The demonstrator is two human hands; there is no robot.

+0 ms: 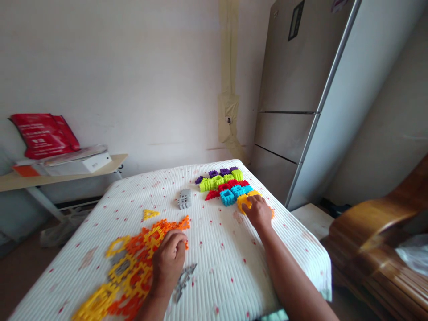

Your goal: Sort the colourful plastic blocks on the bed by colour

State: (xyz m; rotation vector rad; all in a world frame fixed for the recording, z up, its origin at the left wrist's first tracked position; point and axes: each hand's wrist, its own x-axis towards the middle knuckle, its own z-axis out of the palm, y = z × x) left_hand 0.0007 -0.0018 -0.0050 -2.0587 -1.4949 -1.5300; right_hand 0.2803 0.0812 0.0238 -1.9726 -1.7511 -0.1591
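My right hand (258, 212) is at the near end of several colour-sorted rows of interlocking plastic pieces, its fingers closed round yellow interlocking pieces (241, 203). Just beyond it sit blue pieces (227, 197), then red (211, 195), lime green (211, 183) and purple ones (213, 173). My left hand (170, 254) is curled in over the right side of a loose pile of orange (135, 242) and yellow pieces (96, 303). Whatever lies inside its fingers is hidden. A flat grey piece (184, 281) lies right of my left wrist.
A grey stack of pieces (184, 199) and a yellow triangle (150, 214) lie on the white quilted cloth (214, 249). At left, a side table (117, 161) bears a red bag (43, 136) and papers. A fridge (284, 102) and a wooden chair (371, 236) flank the right side.
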